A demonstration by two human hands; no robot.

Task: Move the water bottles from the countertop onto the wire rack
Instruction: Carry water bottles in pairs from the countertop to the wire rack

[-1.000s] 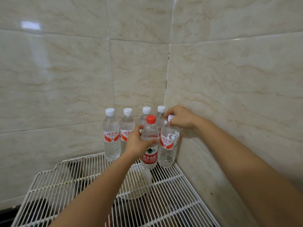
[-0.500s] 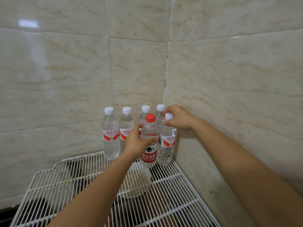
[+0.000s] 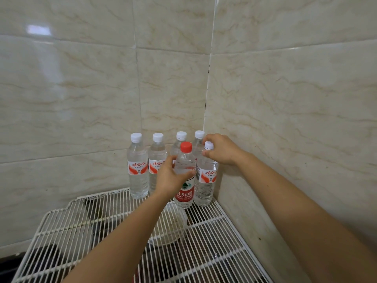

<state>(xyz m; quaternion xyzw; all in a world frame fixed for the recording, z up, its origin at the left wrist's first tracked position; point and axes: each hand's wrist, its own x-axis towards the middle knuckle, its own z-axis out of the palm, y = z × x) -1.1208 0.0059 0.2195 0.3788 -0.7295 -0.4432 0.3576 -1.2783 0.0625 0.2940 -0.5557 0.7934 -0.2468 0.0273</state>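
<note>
Upright on the wire rack (image 3: pixel 214 225), the red-capped bottle (image 3: pixel 184 180) sits wrapped in the left hand (image 3: pixel 170 178); the right hand (image 3: pixel 221 149) pinches the neighbouring white-capped bottle (image 3: pixel 206 180) (by its neck), 4 bottles behind.

Both forearms are bare from the lower frame edge up to the wrists, and the left hand (image 3: pixel 170 176) and right hand (image 3: pixel 221 149) carry uncovered fingers and knuckles.

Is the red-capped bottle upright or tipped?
Upright. The red-capped bottle stands with its cap straight above its base on the rack, the left hand wrapped around its middle.
</note>
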